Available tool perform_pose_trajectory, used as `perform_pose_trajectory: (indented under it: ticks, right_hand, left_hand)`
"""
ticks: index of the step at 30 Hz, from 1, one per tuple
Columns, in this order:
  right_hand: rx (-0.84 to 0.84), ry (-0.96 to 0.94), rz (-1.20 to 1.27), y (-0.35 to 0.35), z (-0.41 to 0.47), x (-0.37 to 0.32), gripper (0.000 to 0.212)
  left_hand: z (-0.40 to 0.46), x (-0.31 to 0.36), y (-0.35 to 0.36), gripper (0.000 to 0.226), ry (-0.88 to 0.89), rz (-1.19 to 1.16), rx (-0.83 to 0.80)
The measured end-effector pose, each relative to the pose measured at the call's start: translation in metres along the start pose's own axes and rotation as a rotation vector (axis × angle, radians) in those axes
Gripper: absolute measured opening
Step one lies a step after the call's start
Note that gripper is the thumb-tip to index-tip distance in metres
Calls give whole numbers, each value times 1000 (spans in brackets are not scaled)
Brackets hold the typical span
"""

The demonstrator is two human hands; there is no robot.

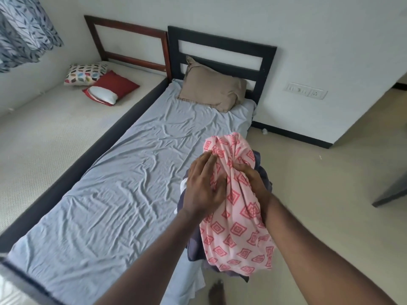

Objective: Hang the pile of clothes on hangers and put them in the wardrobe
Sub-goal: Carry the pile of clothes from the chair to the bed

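Both forearms bare, no sleeves; hands, left (203, 186) and right (253, 179), ungloved; one bare foot (217, 291).

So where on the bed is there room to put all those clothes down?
The grey sheet lies bare from the brown pillow at the headboard down to the near end, bordered by the dark bed frame on the left. The crowded part is the right edge, where both hands hold the pink patterned cloth and darker clothes.

Bed (123, 164) carried wrinkled grey-blue sheet (99, 205); tan pillow (211, 89) lay at headboard end. Adjoining beige mattress (44, 128) held patterned cushion (86, 73) and red cushion (112, 86).
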State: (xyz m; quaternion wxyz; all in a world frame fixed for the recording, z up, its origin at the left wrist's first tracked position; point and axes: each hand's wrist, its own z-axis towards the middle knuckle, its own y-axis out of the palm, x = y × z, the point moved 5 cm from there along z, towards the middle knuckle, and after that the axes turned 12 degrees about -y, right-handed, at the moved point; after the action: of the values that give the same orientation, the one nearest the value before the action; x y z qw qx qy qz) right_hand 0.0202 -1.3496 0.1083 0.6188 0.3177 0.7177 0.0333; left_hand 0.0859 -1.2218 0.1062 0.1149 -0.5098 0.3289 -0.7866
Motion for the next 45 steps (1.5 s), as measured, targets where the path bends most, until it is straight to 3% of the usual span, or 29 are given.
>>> perform_pose_trajectory:
  ticks: [5, 8, 14, 18, 22, 25, 28, 30, 32, 34, 35, 38, 39, 42, 45]
  right_hand:
    - [-69, 15, -7, -13, 114, -32, 17]
    - [-119, 41, 11, -18, 186, -41, 38]
    - [-155, 15, -30, -34, 331, -66, 21]
    - [-141, 96, -70, -63, 466, -49, 60]
    - [-123, 168, -86, -81, 578, -52, 76]
    - [-126, 205, 18, -94, 657, -55, 63]
    - [-137, 213, -48, -108, 730, -58, 43]
    - [-209, 245, 54, -118, 772, -54, 53]
    - [-185, 320, -86, -135, 806, -41, 68]
    - [0, 386, -507, -169, 831, -21, 79]
    - [74, 341, -739, -186, 840, -15, 75]
    - [-70, 55, -1196, -196, 851, -11, 24]
    - [-112, 5, -1213, -192, 848, -11, 15]
    - [-214, -158, -1228, -165, 833, -15, 30]
    - [-301, -330, -1271, -128, 819, -23, 24]
  left_hand:
    - [98, -12, 32, 67, -61, 13, 48]
    - [159, -20, 48, 67, -98, 46, 78]
    - [288, -46, 86, 69, -182, 130, 84]
    - [386, -84, 133, 64, -260, 159, 106]
    - [481, -112, 177, 62, -296, 198, 68]
    - [555, -132, 204, 60, -300, 210, 60]
    - [613, -151, 232, 60, -295, 233, 24]
    - [648, -167, 256, 61, -310, 246, -37]
    - [671, -191, 282, 62, -340, 277, -148]
    - [680, -219, 309, 62, -351, 336, -260]
    - [679, -232, 320, 61, -368, 358, -300]
    - [669, -255, 337, 57, -449, 395, -342]
    - [665, -256, 338, 56, -464, 401, -348]
    - [661, -254, 330, 51, -490, 397, -342]
    - [664, -251, 306, 47, -532, 369, -275]
